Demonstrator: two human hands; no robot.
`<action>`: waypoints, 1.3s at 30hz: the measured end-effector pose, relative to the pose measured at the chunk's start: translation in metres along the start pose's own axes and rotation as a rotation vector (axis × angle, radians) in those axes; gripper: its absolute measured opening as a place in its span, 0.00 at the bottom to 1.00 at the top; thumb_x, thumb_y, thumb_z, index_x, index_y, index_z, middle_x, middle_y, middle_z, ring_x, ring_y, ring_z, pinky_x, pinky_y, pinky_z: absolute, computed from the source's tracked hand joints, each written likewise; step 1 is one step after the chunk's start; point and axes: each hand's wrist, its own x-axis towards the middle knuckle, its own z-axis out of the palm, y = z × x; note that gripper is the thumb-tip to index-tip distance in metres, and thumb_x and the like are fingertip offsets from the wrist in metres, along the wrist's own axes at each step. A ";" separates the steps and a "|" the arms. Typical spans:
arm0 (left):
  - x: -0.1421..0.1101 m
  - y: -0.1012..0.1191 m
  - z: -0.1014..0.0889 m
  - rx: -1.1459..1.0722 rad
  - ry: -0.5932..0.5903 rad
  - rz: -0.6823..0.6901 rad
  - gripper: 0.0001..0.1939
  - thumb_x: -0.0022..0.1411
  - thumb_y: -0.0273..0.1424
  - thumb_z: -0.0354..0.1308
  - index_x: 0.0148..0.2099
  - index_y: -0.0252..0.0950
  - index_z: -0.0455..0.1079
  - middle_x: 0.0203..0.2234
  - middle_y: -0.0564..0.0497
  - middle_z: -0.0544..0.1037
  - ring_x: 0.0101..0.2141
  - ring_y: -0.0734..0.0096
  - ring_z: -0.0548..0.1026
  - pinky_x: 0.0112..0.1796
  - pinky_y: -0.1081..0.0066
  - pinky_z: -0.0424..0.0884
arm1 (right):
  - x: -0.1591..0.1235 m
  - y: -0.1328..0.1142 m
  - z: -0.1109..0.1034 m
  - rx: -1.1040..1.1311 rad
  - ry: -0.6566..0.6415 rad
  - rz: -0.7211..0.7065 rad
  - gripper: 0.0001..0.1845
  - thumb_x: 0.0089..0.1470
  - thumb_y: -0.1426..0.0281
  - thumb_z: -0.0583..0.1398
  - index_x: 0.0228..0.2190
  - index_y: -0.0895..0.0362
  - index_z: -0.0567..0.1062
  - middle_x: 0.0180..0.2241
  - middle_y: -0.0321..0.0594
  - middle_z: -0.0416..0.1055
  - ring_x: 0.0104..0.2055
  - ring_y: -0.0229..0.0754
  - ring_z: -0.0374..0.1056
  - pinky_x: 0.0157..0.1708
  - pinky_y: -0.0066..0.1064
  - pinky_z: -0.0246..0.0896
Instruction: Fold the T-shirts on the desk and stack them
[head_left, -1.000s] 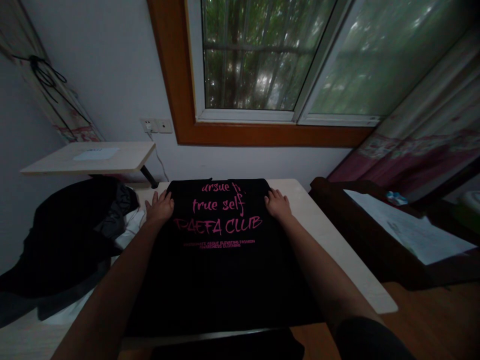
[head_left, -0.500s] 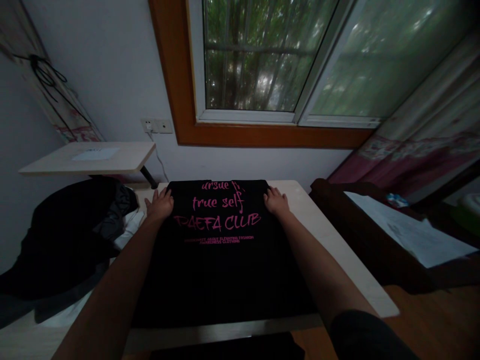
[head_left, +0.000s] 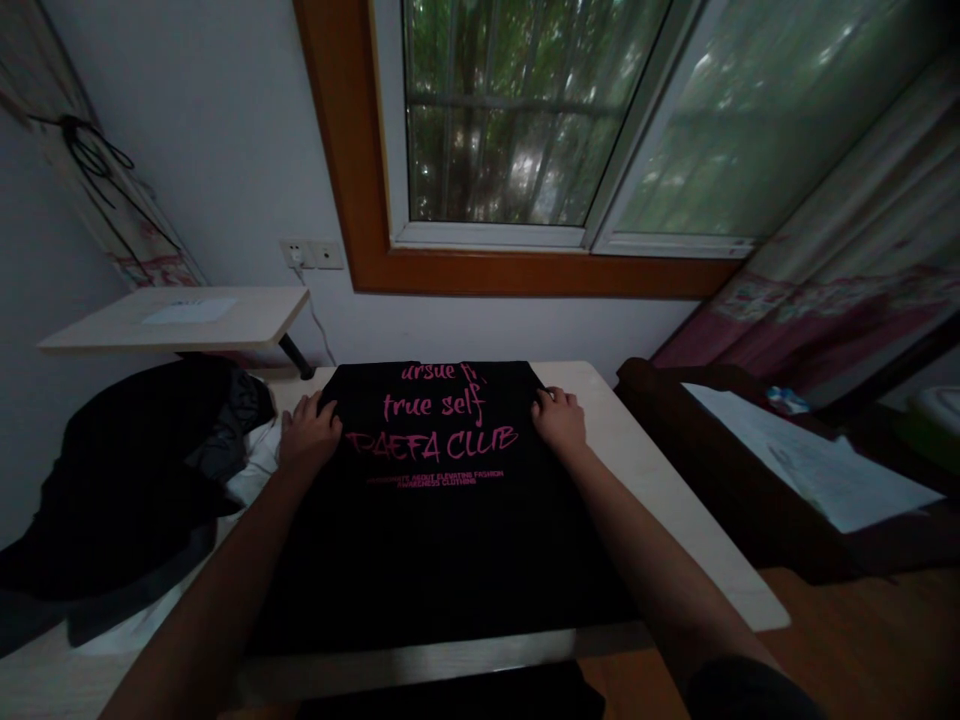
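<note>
A black T-shirt [head_left: 442,560] with pink lettering lies spread on the pale table [head_left: 660,500], its far edge close to the wall. My left hand [head_left: 310,432] is at the shirt's upper left edge, fingers curled with a bit of black fabric between them. At the upper right edge, my right hand [head_left: 559,418] pinches the cloth in bent fingers. The shirt's far part looks folded under, since the top line of lettering is cut off. Its near edge lies close to the table's front edge.
A heap of dark clothes [head_left: 135,470] lies on the left, under a small raised shelf [head_left: 180,315] with a paper on it. White cloth shows beside the heap. To the right stands a dark brown piece of furniture [head_left: 720,480] bearing a white sheet [head_left: 810,460].
Both hands went from lying flatter on the shirt's side edges to curled fingers gripping them. The shirt's near edge has shifted slightly away from me, baring more of the table's front.
</note>
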 end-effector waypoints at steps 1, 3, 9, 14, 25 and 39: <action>-0.008 -0.001 -0.003 0.005 0.015 0.035 0.25 0.71 0.35 0.45 0.65 0.37 0.69 0.69 0.41 0.63 0.67 0.48 0.59 0.65 0.47 0.56 | -0.009 0.003 -0.005 -0.013 0.010 0.004 0.24 0.68 0.62 0.50 0.59 0.55 0.73 0.60 0.53 0.67 0.57 0.59 0.62 0.52 0.46 0.63; -0.024 -0.004 -0.008 0.008 0.039 0.098 0.24 0.70 0.35 0.47 0.63 0.36 0.71 0.65 0.40 0.67 0.64 0.50 0.64 0.63 0.52 0.60 | -0.028 0.009 -0.014 -0.035 0.022 -0.003 0.23 0.68 0.63 0.50 0.59 0.56 0.73 0.56 0.54 0.69 0.54 0.58 0.64 0.51 0.44 0.64; -0.067 0.001 -0.023 0.015 0.058 0.181 0.21 0.69 0.35 0.49 0.59 0.37 0.74 0.55 0.39 0.74 0.54 0.48 0.69 0.53 0.51 0.70 | -0.086 0.022 -0.038 -0.052 -0.064 -0.001 0.24 0.70 0.62 0.50 0.62 0.55 0.66 0.50 0.51 0.72 0.41 0.48 0.74 0.37 0.35 0.67; -0.094 -0.001 -0.030 -0.005 0.074 0.234 0.21 0.69 0.34 0.50 0.58 0.35 0.75 0.56 0.38 0.73 0.56 0.46 0.68 0.55 0.50 0.69 | -0.115 0.031 -0.052 -0.040 -0.186 0.029 0.26 0.70 0.60 0.49 0.65 0.54 0.61 0.42 0.48 0.79 0.36 0.51 0.78 0.33 0.35 0.67; -0.116 -0.034 -0.042 -0.106 -0.101 0.285 0.24 0.67 0.23 0.44 0.60 0.36 0.72 0.53 0.41 0.75 0.52 0.55 0.73 0.56 0.56 0.72 | -0.107 0.068 -0.059 0.035 -0.420 0.059 0.36 0.70 0.54 0.50 0.70 0.58 0.53 0.39 0.55 0.81 0.42 0.56 0.79 0.40 0.39 0.68; -0.142 -0.081 -0.040 -0.347 -0.180 0.222 0.31 0.61 0.44 0.60 0.64 0.44 0.68 0.61 0.42 0.66 0.58 0.49 0.70 0.58 0.50 0.69 | -0.118 0.092 -0.083 0.738 -0.720 -0.040 0.54 0.56 0.51 0.64 0.73 0.54 0.44 0.58 0.52 0.73 0.56 0.55 0.73 0.56 0.45 0.68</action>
